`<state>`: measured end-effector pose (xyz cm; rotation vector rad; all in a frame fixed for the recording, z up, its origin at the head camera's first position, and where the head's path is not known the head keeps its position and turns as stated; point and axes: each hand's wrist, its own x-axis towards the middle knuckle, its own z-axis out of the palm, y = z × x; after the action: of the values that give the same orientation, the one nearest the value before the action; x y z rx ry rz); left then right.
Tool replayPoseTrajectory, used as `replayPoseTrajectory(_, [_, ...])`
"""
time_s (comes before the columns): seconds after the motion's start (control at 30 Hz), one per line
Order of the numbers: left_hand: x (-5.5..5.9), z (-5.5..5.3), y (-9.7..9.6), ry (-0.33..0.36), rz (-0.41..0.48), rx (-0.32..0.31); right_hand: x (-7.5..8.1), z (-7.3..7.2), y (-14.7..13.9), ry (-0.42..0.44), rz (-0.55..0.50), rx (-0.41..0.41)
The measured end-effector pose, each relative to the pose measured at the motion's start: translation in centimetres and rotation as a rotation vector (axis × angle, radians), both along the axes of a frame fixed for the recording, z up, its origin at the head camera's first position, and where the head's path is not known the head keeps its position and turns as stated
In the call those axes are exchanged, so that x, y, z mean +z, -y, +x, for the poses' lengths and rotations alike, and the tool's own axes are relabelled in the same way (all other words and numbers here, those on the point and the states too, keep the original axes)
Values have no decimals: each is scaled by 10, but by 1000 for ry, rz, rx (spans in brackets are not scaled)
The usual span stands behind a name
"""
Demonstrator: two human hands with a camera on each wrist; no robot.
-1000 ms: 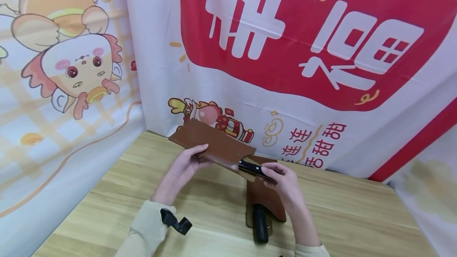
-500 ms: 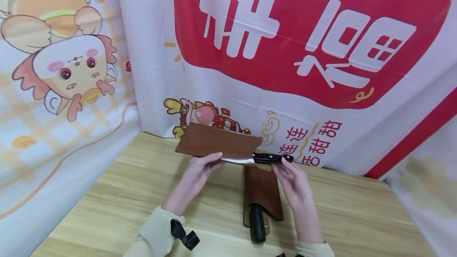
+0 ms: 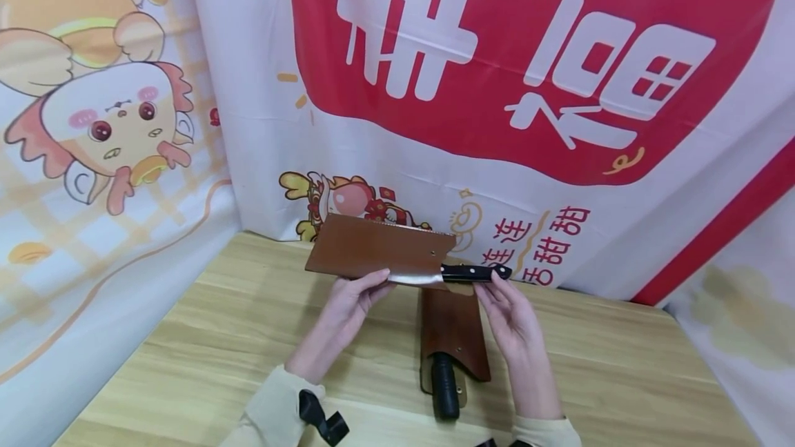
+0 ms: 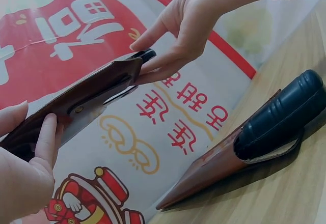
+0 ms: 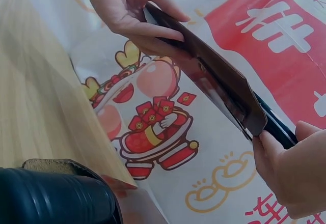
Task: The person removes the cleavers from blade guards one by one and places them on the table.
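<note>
A cleaver in a brown leather sheath [image 3: 375,247] is held up over the table, nearly level. Its black riveted handle [image 3: 468,273] points right, and a strip of shiny blade [image 3: 415,280] shows below the sheath's lower edge. My left hand [image 3: 348,305] pinches that lower edge, thumb in front and fingers behind. With thumb and fingers, my right hand [image 3: 517,326] pinches the handle's far end. The left wrist view shows the sheath edge-on between the left hand [image 4: 25,178] and the right hand [image 4: 186,33].
Below lies a second brown sheath [image 3: 456,326] on the wooden table [image 3: 236,336], its ribbed black handle [image 3: 445,388] pointing toward me. A printed white and red cloth [image 3: 261,157] hangs along the table's back edge. Black straps with mounts [image 3: 323,419] sit at the wrists.
The sheathed cleaver has turned more level and shifted slightly right, exposing the blade strip. My right hand has moved out to the handle's end. In the last half second little has moved.
</note>
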<state>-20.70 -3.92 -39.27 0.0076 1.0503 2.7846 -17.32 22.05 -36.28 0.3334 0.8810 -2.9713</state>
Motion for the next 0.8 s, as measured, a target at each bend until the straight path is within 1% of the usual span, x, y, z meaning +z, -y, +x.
replayPoseTrajectory(0.23, [0,0,0,-13,23,-15,5,2,-3,2,-3,1])
replayPoseTrajectory(0.43, [-1,-1,1,-10,28,-30,8,3,-6,15,-83,1])
replayPoseTrajectory(0.57, [0,-1,1,0,34,-25,8,3,-10,1,-109,-3])
replayPoseTrajectory(0.8, [2,-2,5,4,37,8,9,4,-19,-21,-188,-19])
